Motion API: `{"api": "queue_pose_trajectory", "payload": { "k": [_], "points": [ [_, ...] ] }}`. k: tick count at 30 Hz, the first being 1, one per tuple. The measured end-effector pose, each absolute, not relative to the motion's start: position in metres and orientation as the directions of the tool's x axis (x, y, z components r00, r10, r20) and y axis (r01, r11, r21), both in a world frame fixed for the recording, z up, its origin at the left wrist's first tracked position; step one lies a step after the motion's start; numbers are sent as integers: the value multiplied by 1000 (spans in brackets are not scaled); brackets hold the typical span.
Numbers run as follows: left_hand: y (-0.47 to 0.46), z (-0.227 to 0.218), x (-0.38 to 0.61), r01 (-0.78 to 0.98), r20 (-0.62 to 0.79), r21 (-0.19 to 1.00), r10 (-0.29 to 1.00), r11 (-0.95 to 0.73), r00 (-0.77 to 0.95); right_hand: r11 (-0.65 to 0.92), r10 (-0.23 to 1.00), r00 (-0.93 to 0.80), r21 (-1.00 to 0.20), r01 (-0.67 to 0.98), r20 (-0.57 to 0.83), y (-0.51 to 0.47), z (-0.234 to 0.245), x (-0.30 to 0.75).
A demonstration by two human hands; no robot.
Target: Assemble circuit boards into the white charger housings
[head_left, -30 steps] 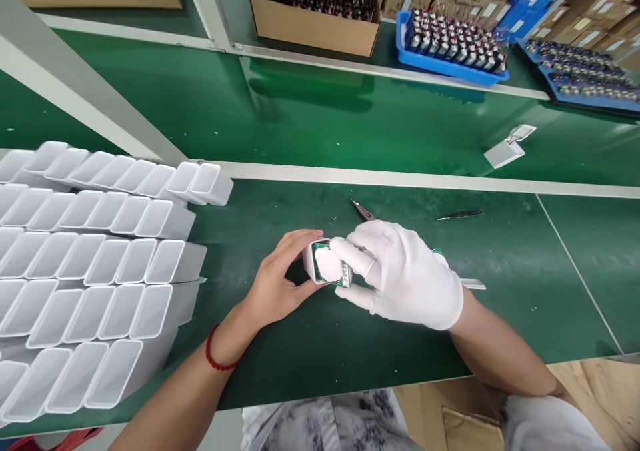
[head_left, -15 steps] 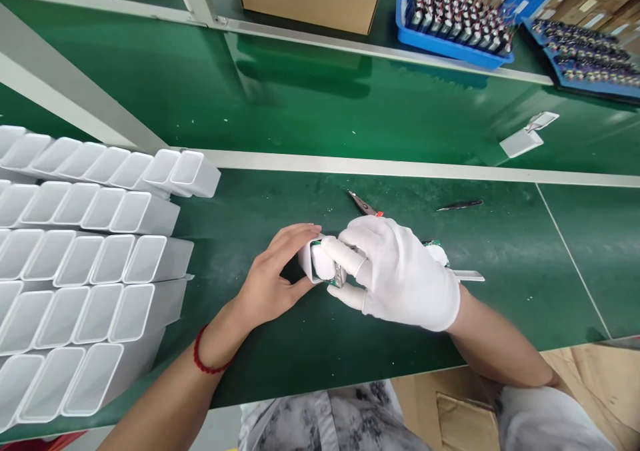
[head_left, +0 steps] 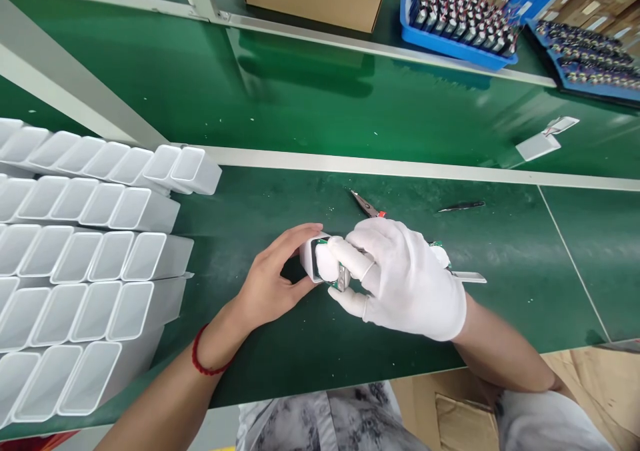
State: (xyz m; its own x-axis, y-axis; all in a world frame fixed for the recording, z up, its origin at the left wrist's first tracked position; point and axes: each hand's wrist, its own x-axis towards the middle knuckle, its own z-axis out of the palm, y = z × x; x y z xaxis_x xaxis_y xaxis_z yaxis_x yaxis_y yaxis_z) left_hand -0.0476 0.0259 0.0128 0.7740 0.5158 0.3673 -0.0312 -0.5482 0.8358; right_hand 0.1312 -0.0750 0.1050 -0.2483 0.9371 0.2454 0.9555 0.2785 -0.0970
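Observation:
My bare left hand [head_left: 270, 274] grips a small white plastic case [head_left: 307, 259] between thumb and fingers, its open end turned to the right. My right hand [head_left: 407, 281], in a white glove, pinches a circuit board [head_left: 344, 278] with a green edge, a silvery part and a rounded white piece [head_left: 327, 262]. That board sits at the mouth of the case; how far inside it reaches is hidden. Just past the glove, another green board with a white round part [head_left: 440, 256] lies partly covered, beside a flat white strip [head_left: 470, 277].
Rows of white open cases [head_left: 127, 304] fill the left side. Pliers [head_left: 366, 203] and black tweezers [head_left: 463, 206] lie behind my hands. On the shelf above are a cardboard box [head_left: 310, 1], a blue tray of wired parts [head_left: 457, 48] and two joined white pieces [head_left: 539, 146].
My right hand and the board have shifted slightly to the right, and a dark gap shows wider at the case's mouth. The whole view has also moved a little.

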Motion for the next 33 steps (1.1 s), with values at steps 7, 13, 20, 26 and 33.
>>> {"api": "queue_pose_trajectory", "payload": {
  "k": [7, 13, 20, 26, 33],
  "points": [
    [25, 14, -47, -27, 374, 825, 508, -565, 776, 290, 932, -258, -96, 952, 255, -74, 103, 132],
    [25, 15, -49, 7, 363, 802, 497, -597, 788, 282, 933, -262, -47, 958, 248, -76, 101, 130],
    [25, 16, -48, 10, 364, 780, 467, -626, 806, 252, 943, -243, -11, 968, 229, -80, 100, 125],
    [23, 19, -48, -25, 375, 784, 442, -620, 815, 152, 955, -147, 1, 988, 258, -84, 106, 116],
    [23, 17, -47, -59, 368, 832, 469, -552, 803, 77, 986, -50, -172, 982, 159, -85, 108, 114]
  ]
}}
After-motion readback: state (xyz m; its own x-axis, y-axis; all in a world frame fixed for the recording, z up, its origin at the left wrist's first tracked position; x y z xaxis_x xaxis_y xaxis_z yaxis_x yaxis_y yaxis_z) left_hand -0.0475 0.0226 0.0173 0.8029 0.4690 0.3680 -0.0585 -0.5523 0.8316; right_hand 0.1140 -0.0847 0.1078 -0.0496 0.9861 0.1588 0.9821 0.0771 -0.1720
